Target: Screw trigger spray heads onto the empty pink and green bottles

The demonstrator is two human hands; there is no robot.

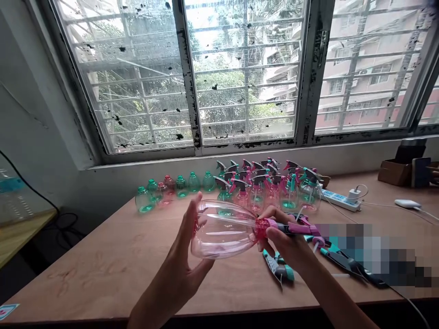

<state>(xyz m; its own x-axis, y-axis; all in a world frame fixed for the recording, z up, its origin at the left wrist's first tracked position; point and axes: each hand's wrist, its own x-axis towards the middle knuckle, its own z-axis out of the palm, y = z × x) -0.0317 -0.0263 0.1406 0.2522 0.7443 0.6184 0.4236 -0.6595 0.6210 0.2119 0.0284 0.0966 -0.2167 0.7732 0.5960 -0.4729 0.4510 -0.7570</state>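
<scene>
A clear pink spray bottle is held sideways above the table, its base to the left and its neck to the right. My left hand wraps round the base end, thumb below and fingers above. At the neck, my right hand grips the pink collar of the spray head, fingers closed round it. The spray head sits at the bottle's mouth; whether it is fully screwed on I cannot tell. Just below my right hand lies a loose grey and teal spray head.
Several finished spray bottles stand at the back; several headless green and pink bottles are left of them. More loose spray heads lie at right. A power strip with cables and a cardboard box are further right.
</scene>
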